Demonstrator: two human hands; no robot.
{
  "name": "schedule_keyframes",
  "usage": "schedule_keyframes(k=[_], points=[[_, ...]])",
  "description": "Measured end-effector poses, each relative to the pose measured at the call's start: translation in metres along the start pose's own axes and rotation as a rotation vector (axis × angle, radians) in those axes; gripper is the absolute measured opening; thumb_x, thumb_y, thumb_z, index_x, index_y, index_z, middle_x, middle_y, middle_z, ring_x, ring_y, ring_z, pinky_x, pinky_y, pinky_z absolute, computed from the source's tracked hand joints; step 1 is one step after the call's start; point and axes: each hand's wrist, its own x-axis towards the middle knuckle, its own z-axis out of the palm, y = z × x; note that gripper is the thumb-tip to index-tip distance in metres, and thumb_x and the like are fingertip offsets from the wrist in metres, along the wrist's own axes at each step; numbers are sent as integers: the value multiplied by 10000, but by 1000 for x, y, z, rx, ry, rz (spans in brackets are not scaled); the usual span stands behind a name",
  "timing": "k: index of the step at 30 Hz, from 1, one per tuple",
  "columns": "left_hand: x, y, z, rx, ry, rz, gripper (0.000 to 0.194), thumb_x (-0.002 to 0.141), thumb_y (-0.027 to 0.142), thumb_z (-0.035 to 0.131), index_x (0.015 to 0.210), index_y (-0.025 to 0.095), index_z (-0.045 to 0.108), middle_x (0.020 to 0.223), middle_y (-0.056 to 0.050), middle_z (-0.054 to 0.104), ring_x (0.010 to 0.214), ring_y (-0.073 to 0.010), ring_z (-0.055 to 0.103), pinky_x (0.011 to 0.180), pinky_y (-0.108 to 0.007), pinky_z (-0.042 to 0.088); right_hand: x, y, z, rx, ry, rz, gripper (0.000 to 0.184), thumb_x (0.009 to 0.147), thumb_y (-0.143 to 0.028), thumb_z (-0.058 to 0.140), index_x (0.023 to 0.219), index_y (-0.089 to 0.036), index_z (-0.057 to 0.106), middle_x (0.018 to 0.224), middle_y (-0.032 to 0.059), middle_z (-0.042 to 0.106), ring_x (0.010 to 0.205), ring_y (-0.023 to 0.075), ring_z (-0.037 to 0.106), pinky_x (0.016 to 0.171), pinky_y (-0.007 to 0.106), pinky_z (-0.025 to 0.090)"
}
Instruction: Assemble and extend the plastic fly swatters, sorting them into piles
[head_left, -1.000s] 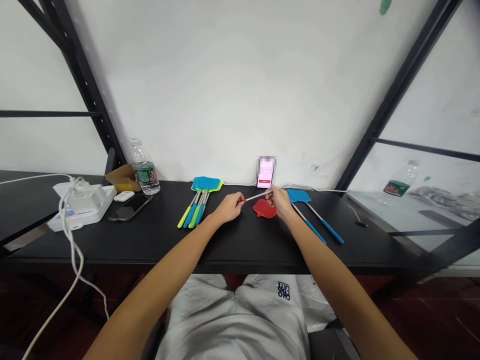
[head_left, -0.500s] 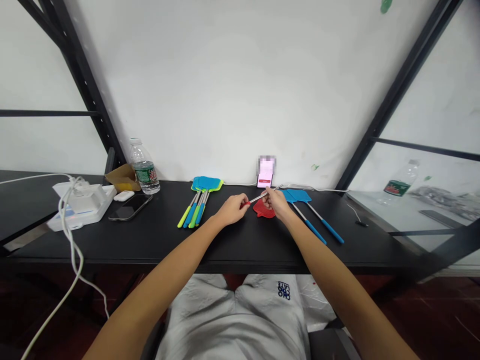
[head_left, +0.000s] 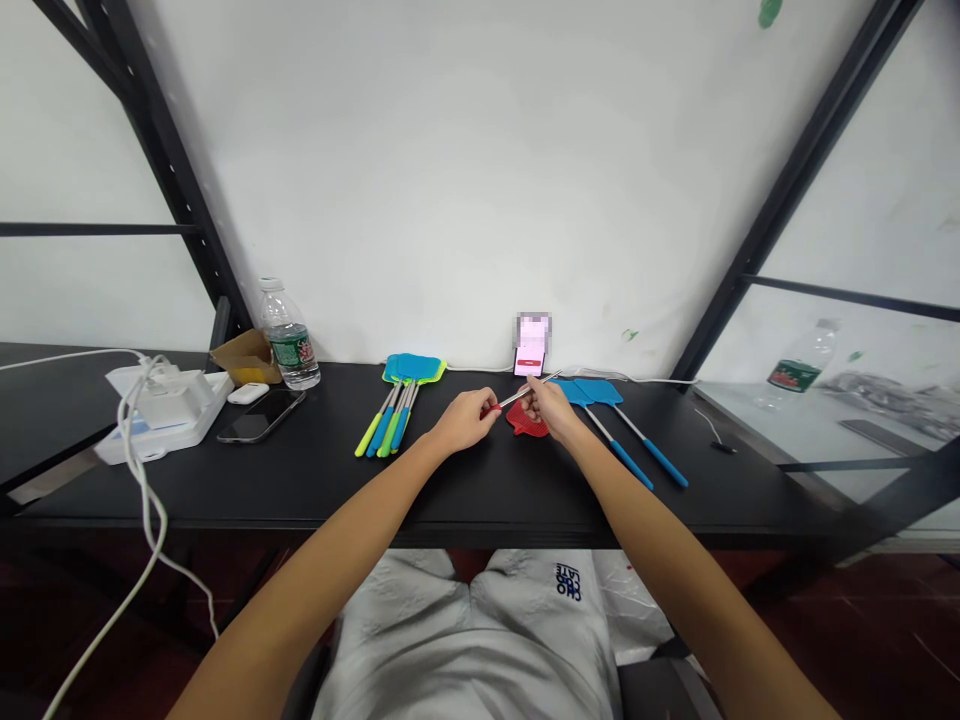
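Note:
My left hand [head_left: 466, 420] is closed round the red grip at one end of a thin metal rod [head_left: 512, 398], the handle of a fly swatter. My right hand [head_left: 550, 405] pinches the same rod further along, and the rod's bare tip sticks out beyond its fingers. Beneath and beside my right hand, a red fly swatter head [head_left: 525, 422] lies on the black table; whether it is joined to the rod I cannot tell. To the right of that hand lie two blue fly swatters [head_left: 631, 465], heads toward the wall.
Several blue and green fly swatters [head_left: 412, 368] lie bunched to the left. A lit phone [head_left: 531, 350] leans on the wall. Further left are a water bottle [head_left: 292, 345], a dark phone [head_left: 261, 416], a cardboard box [head_left: 247, 355] and a white power strip [head_left: 176, 405] with cables.
My right hand has slid a little to the left along the rod, toward my left hand. My left hand has kept its place and its hold.

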Motion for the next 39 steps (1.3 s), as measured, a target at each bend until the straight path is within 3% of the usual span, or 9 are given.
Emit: schedule_keyframes(k=[8, 12, 17, 21, 28, 39], points=[[0, 3, -1, 9, -5, -25, 144, 868, 310, 538, 858, 184, 606, 736, -14, 634, 643, -130, 541, 599, -240, 390, -2, 0, 3, -29, -24, -4, 375, 880, -509, 536, 734, -165, 553, 496, -6, 531, 360, 81, 412, 345, 194, 234], [0, 4, -1, 36, -22, -21, 203, 889, 338, 503, 851, 185, 631, 702, -9, 639, 621, -131, 543, 585, -241, 375, 3, 5, 3, -146, -5, -5, 382, 885, -511, 511, 728, -167, 561, 538, 12, 557, 393, 102, 458, 360, 214, 266], [1, 2, -2, 138, -13, -93, 228, 892, 339, 493, 820, 190, 649, 727, -25, 663, 650, -147, 573, 596, -249, 369, 11, 7, -9, -545, 236, -159, 479, 910, -560, 390, 715, -176, 598, 776, 91, 674, 716, 197, 631, 595, 271, 442], [1, 1, -2, 207, -13, -183, 215, 891, 342, 490, 835, 201, 642, 746, -32, 668, 672, -162, 588, 593, -254, 361, 12, 6, -20, -987, 334, -140, 467, 845, -595, 481, 871, -155, 637, 964, 143, 674, 939, 274, 615, 777, 331, 439], [2, -2, -2, 267, -3, -271, 253, 906, 385, 459, 824, 205, 617, 757, -47, 658, 689, -176, 589, 590, -261, 342, 3, 8, -18, -1333, 125, 5, 952, 600, -848, 574, 1205, -113, 564, 1212, 220, 564, 1149, 367, 515, 906, 404, 405], [3, -1, 0, 253, -31, -309, 260, 901, 421, 485, 855, 204, 622, 782, -66, 666, 744, -206, 618, 624, -264, 377, -2, -3, -18, -1404, 58, 116, 1072, 442, -858, 665, 1209, -118, 550, 1263, 238, 521, 1187, 401, 485, 916, 447, 411]])
